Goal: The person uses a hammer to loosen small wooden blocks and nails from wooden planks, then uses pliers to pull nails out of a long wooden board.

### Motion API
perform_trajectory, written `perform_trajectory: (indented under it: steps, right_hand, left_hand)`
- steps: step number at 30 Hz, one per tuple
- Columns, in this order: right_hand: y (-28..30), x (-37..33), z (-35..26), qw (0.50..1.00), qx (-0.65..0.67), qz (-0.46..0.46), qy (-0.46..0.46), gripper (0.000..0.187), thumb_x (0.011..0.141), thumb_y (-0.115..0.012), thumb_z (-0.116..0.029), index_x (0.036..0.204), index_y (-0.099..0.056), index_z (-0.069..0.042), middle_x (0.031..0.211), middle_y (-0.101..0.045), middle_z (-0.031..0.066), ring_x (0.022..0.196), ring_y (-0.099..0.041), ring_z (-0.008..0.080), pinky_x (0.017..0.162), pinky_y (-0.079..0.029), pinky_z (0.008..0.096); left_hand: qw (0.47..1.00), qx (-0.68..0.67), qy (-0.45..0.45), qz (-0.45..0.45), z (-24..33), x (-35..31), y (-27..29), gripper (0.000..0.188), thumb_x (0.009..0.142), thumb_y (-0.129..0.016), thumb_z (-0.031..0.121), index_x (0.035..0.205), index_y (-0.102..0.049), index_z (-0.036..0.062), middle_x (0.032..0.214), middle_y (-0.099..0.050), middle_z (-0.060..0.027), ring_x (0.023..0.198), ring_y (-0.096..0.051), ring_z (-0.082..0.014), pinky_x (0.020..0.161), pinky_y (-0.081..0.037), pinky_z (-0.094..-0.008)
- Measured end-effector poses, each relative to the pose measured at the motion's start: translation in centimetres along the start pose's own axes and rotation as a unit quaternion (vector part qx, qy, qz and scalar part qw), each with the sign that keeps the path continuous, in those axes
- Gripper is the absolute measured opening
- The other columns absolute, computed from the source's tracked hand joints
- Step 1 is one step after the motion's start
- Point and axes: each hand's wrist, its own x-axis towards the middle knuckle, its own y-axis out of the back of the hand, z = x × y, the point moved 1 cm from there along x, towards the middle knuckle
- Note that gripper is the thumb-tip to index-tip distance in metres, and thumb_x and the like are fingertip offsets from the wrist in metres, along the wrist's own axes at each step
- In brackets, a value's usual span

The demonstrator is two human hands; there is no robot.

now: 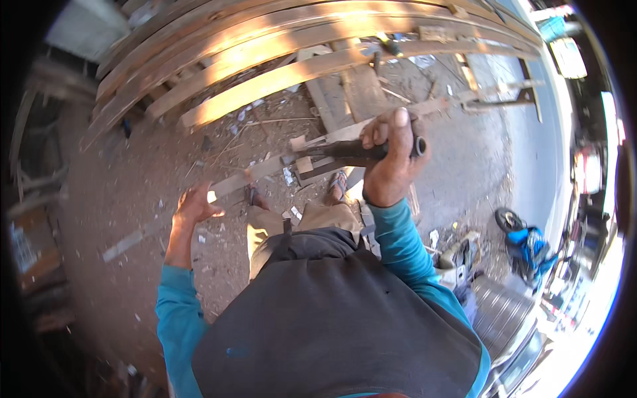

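My right hand (391, 156) is wrapped around a dark hammer-like tool (338, 150) with a hollow tube end, its thumb lying along the top. The tool's far end points left, beside small pale wood blocks (304, 164); its exact kind is unclear. Beneath it, a long narrow wooden strip (265, 167) runs slantwise from lower left to upper right. At the strip's pale left end is my left hand (196, 204), thumb spread away from the fingers. Whether that hand touches the strip is hard to tell. A dark metal piece (318, 169) shows just under the tool.
Long wooden beams (265, 63) lie across the far side, with planks (361, 86) beneath them. My sandalled feet (337, 188) stand among scraps on the dirt ground (113, 179). A blue motorcycle (527, 245) and a ribbed metal drum (503, 308) are at right, near a road (534, 176).
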Motion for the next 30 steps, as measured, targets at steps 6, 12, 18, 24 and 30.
perform_trajectory:
  steps: [6,12,18,24,30]
  right_hand:
    - [0.1,0.7,-0.5,0.996,0.013,0.075,-0.041,0.037,0.101,-0.058,-0.031,0.079,-0.054,-0.002,0.06,-0.047,0.0027,0.05,-0.048,0.0123,0.047,-0.04,0.0278]
    - [1.5,2.5,-0.5,0.994,0.022,0.08,-0.073,0.038,0.099,-0.057,-0.029,0.071,-0.049,-0.006,0.053,-0.035,-0.0008,0.042,-0.036,0.0119,0.043,-0.035,0.0288]
    - [-0.2,0.7,0.3,0.998,0.007,0.044,-0.034,0.039,0.098,-0.056,-0.025,0.066,-0.045,-0.008,0.054,-0.039,0.0011,0.043,-0.04,0.0126,0.043,-0.036,0.0296]
    - [3.3,3.8,1.2,0.988,0.082,0.081,-0.1,0.033,0.098,-0.055,-0.028,0.073,-0.047,-0.009,0.055,-0.036,-0.0025,0.046,-0.037,0.0101,0.049,-0.038,0.0288]
    - [-2.2,1.1,0.7,0.994,-0.04,0.103,-0.005,0.035,0.097,-0.056,-0.019,0.066,-0.047,-0.007,0.054,-0.04,0.0008,0.043,-0.042,0.0115,0.042,-0.035,0.0283]
  left_hand:
    - [0.99,-0.048,-0.079,-0.112,-2.7,3.2,-1.3,0.066,0.068,-0.085,0.036,0.124,-0.064,0.008,0.117,-0.069,-0.0226,0.109,-0.066,-0.0412,0.096,-0.051,-0.049]
    - [0.994,-0.031,-0.088,-0.056,-2.9,3.2,-3.3,0.059,0.075,-0.077,0.036,0.126,-0.064,0.0077,0.116,-0.069,-0.0254,0.111,-0.066,-0.0409,0.094,-0.053,-0.0481]
    - [0.993,0.033,-0.068,-0.091,-2.8,2.2,-0.5,0.054,0.075,-0.076,0.041,0.114,-0.067,0.0041,0.11,-0.07,-0.0267,0.105,-0.067,-0.0435,0.09,-0.053,-0.0504]
    - [0.987,-0.017,-0.131,-0.088,-4.2,3.8,-2.1,0.057,0.076,-0.076,0.039,0.12,-0.064,0.0051,0.111,-0.07,-0.0261,0.106,-0.067,-0.0427,0.09,-0.053,-0.0503]
    - [0.99,-0.019,-0.091,-0.103,-2.9,3.9,-2.0,0.06,0.078,-0.074,0.038,0.127,-0.062,0.0068,0.118,-0.068,-0.0246,0.11,-0.066,-0.0426,0.094,-0.053,-0.0488]
